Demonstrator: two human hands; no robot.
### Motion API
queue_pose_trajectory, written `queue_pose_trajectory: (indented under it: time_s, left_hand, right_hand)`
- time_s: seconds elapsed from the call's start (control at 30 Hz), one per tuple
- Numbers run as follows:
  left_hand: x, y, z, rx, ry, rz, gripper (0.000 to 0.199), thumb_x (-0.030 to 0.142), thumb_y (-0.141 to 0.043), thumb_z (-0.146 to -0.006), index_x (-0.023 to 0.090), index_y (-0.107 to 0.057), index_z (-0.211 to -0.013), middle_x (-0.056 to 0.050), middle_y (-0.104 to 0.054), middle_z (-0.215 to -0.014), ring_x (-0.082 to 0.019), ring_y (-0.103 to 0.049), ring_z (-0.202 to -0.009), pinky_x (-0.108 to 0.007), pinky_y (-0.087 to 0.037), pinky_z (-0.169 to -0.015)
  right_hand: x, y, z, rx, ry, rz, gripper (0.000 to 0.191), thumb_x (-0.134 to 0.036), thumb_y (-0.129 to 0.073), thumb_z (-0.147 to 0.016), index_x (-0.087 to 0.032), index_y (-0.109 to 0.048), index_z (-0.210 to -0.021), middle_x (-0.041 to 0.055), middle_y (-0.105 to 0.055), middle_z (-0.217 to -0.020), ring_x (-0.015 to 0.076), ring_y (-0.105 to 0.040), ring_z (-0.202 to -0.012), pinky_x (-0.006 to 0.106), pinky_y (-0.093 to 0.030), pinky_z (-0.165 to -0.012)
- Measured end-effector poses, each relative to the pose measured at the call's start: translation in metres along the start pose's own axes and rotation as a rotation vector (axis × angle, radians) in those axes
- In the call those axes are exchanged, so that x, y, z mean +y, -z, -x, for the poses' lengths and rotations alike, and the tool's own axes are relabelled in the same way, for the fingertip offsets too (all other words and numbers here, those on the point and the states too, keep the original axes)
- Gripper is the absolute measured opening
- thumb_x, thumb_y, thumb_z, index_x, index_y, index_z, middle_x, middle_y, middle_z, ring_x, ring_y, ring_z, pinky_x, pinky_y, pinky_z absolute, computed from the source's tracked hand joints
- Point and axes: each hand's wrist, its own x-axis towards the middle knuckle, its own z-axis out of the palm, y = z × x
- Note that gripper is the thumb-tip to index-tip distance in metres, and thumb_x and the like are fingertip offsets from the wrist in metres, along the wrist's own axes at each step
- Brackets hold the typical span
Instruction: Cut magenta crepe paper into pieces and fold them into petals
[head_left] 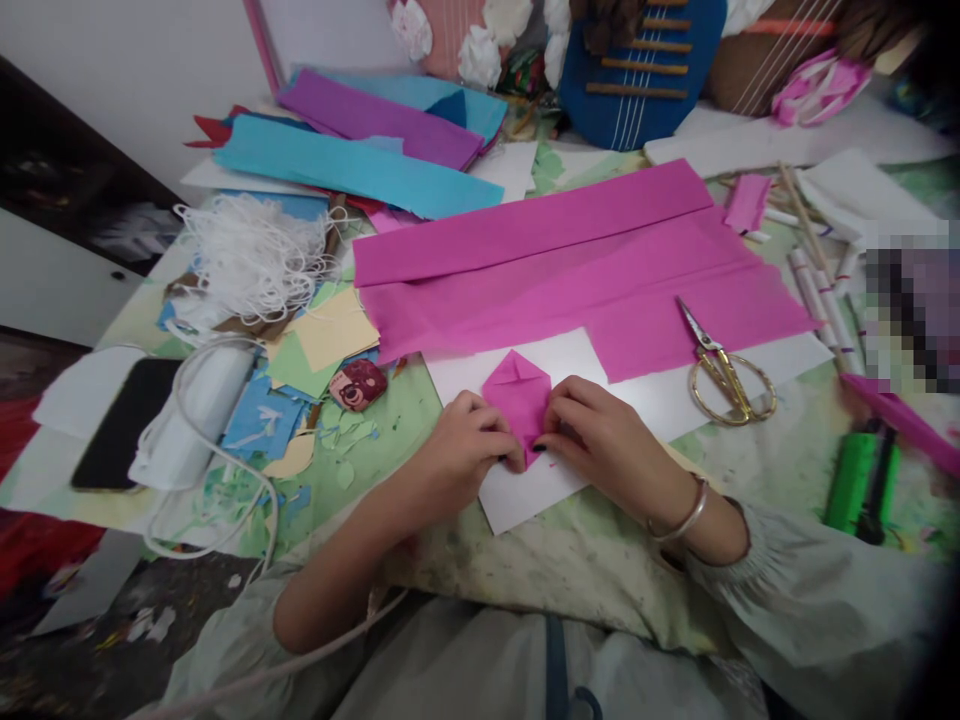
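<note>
Between my hands a small folded piece of magenta crepe paper (516,392) lies on a white sheet (544,492). My left hand (476,437) has its fingers curled onto the paper's left and lower edge. From the other side my right hand (589,430) pinches its lower right edge, thumb and fingertips together. The lower tip of the paper is partly hidden by my fingers. Just beyond spreads a large magenta crepe sheet (570,270) with a fold along its far side. Gold-handled scissors (724,375) rest to the right, blades pointing away.
A tangle of white string (251,255), a phone (127,425), a dark red case (358,386) and paper scraps lie left. Blue and purple crepe paper (382,120) is stacked behind. A green cutter (855,480) and rolled paper sticks (825,300) lie right. A white cable (274,500) crosses the left edge.
</note>
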Motion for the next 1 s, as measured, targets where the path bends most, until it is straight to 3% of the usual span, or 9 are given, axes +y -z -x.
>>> queue_pose_trajectory:
  time_s: [0.13,0.27,0.77,1.0]
  left_hand:
    - [0.0,0.001,-0.002,0.054,0.069,0.09,0.021,0.008,-0.047,-0.084,0.02,-0.06,-0.096,0.0,-0.064,-0.089,-0.018,-0.049,-0.088,-0.034,-0.041,-0.081]
    - [0.0,-0.001,-0.005,0.11,0.14,0.119,0.017,0.008,-0.054,-0.081,0.019,-0.06,-0.093,-0.001,-0.064,-0.087,-0.018,-0.052,-0.088,-0.03,-0.043,-0.077]
    - [-0.004,-0.009,-0.007,0.263,0.167,0.159,0.015,0.006,-0.065,-0.076,0.018,-0.063,-0.085,0.002,-0.064,-0.078,-0.014,-0.056,-0.078,-0.026,-0.044,-0.072]
    - [-0.006,-0.01,-0.006,0.271,0.202,0.189,0.013,0.008,-0.065,-0.077,0.019,-0.064,-0.085,0.001,-0.064,-0.078,-0.013,-0.058,-0.078,-0.025,-0.045,-0.071]
  right_hand:
    - [0.001,0.0,0.0,0.017,0.017,-0.011,0.009,-0.016,-0.059,-0.083,-0.017,-0.053,-0.076,0.0057,-0.053,-0.085,0.0174,-0.049,-0.076,0.029,-0.043,-0.066]
    - [0.001,0.0,0.0,0.01,0.024,0.003,0.011,-0.017,-0.061,-0.082,-0.017,-0.053,-0.075,0.006,-0.053,-0.085,0.0176,-0.049,-0.076,0.03,-0.042,-0.066]
    - [0.001,-0.001,0.0,0.01,0.028,0.026,0.013,-0.019,-0.063,-0.081,-0.016,-0.052,-0.075,0.006,-0.053,-0.085,0.0179,-0.05,-0.078,0.029,-0.042,-0.067]
    - [0.001,-0.001,0.0,0.005,0.025,0.014,0.013,-0.019,-0.064,-0.081,-0.016,-0.053,-0.076,0.0058,-0.053,-0.085,0.0179,-0.05,-0.078,0.029,-0.042,-0.067]
